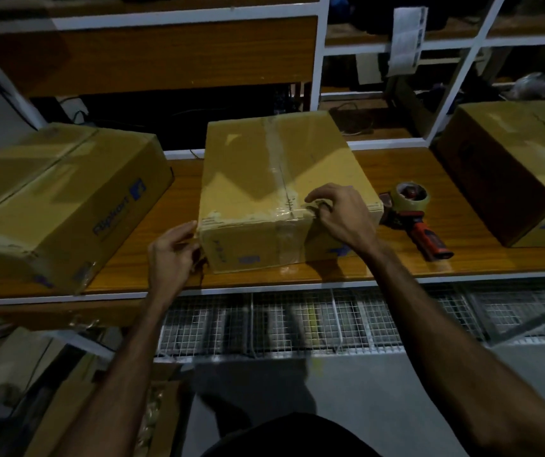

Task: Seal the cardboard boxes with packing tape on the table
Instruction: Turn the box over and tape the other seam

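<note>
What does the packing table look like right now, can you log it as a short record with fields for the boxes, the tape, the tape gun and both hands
boxes on table: three; middle box, left box, right box
middle box tape: clear strip along top seam, running down the near face
tape dispenser: lying on the table, right of the middle box, unheld
left hand: at the middle box's near left corner
right hand: pressing on the near top edge, over the tape

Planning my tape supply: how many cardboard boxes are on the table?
3: left box at the left end, middle box under both hands, right box at the right edge, partly cropped. More may lie outside the view.
</note>
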`<state>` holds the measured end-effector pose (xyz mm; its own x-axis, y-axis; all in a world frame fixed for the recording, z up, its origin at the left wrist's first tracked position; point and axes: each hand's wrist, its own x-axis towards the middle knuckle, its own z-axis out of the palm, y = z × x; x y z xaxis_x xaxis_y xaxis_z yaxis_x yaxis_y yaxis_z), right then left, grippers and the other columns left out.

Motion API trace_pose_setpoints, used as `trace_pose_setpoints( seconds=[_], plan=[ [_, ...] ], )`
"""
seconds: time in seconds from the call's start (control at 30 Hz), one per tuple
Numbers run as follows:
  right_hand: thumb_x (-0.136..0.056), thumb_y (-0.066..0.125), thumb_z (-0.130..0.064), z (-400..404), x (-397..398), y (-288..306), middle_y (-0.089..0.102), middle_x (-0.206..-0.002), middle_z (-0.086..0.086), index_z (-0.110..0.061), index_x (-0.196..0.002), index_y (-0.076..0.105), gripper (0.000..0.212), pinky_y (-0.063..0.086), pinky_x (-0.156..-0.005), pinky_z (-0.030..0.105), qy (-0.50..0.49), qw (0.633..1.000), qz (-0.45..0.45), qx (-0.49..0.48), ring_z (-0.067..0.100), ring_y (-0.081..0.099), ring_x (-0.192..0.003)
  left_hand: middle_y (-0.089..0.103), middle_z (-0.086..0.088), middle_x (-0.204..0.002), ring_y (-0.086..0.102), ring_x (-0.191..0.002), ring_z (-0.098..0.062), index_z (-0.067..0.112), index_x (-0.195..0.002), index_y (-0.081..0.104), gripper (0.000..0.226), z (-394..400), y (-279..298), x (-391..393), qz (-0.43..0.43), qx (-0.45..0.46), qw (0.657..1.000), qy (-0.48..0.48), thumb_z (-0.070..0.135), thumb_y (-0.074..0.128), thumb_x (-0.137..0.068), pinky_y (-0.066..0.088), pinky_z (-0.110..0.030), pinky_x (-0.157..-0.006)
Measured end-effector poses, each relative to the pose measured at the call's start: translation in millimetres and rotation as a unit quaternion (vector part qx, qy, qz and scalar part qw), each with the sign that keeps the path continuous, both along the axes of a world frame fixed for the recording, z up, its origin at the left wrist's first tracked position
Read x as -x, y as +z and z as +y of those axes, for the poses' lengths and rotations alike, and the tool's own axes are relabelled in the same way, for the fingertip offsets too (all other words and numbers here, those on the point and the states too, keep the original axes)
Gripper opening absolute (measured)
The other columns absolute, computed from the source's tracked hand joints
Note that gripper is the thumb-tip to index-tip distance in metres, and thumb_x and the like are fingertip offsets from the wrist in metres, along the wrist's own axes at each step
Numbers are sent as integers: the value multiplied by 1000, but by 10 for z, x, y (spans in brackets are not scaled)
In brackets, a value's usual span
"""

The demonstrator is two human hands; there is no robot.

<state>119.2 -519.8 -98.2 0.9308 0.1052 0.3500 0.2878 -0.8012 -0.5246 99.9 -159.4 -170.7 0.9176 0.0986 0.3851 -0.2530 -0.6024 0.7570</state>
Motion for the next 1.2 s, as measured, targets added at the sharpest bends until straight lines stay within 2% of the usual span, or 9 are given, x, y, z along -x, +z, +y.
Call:
trace_pose_setpoints(
  seconds=[0.07,0.17,0.2,0.3,0.5,0.7,0.87,1.13,1.2],
  plan=[
    [-93,60,-3,204,-57,12,77,-124,0,-19,-113,81,33,56,-99,37,5,1000,17,22,16,70,-110,68,-5,-135,67,-119,-17,13,-133,70,52,23,9,-40,-14,-6,1000,-21,-8,76,-87,59,-34,-96],
    [-93,61,-4,451,-128,8,77,-123,-2,-20,-112,81,32,60,-96,39,10,999,39,36,13,71,-106,66,3,-129,65,-110,-5,10,-138,67,54,89,1,-92,-26,-39,997,-62,-5,78,-87,55,-13,-89],
    [-94,61,-5,514,-141,7,77,-124,-2,-20,-113,80,31,60,-98,38,12,998,50,42,12,71,-107,67,2,-129,65,-108,-6,10,-140,65,56,105,-3,-102,-31,-49,995,-76,-5,78,-87,55,-14,-89],
    [-97,63,-11,654,-158,7,76,-127,-5,-23,-117,79,28,57,-102,36,9,995,76,58,11,70,-112,69,-10,-132,68,-111,-18,9,-144,61,61,187,-42,-150,-57,-85,987,-121,-3,79,-87,59,-29,-92],
    [-102,63,-18,758,-119,-21,73,-133,-2,-22,-120,77,23,53,-105,39,-16,994,96,44,16,67,-119,65,-11,-121,64,-105,-21,12,-143,62,64,254,-78,-230,-76,-125,977,-154,9,85,-84,59,-32,-86],
    [-103,62,-16,812,-88,-86,71,-136,-1,-20,-116,76,20,51,-109,42,-35,994,100,17,16,65,-122,61,-8,-124,63,-105,-20,11,-128,73,46,267,-26,-319,-131,-160,965,-162,22,87,-85,59,-32,-83],
    [-102,61,-14,815,-92,-121,71,-136,0,-19,-116,77,21,52,-109,44,-39,995,96,10,17,66,-122,67,-12,-119,65,-107,-26,8,-119,75,37,301,-8,-375,-196,-216,939,-183,20,86,-86,60,-41,-85],
    [-102,61,-15,783,-109,-198,72,-136,-1,-18,-117,77,22,54,-108,47,-40,996,84,-4,15,67,-120,71,-11,-97,61,-93,-24,3,-102,78,20,263,93,-407,-246,-214,921,-214,13,85,-86,50,-29,-74],
    [-102,60,-15,770,-108,-207,71,-136,0,-18,-117,77,23,54,-108,47,-36,996,81,-6,16,67,-120,71,-10,-94,60,-91,-26,3,-101,78,16,266,101,-434,-259,-220,914,-223,13,82,-89,49,-30,-71]
  ],
)
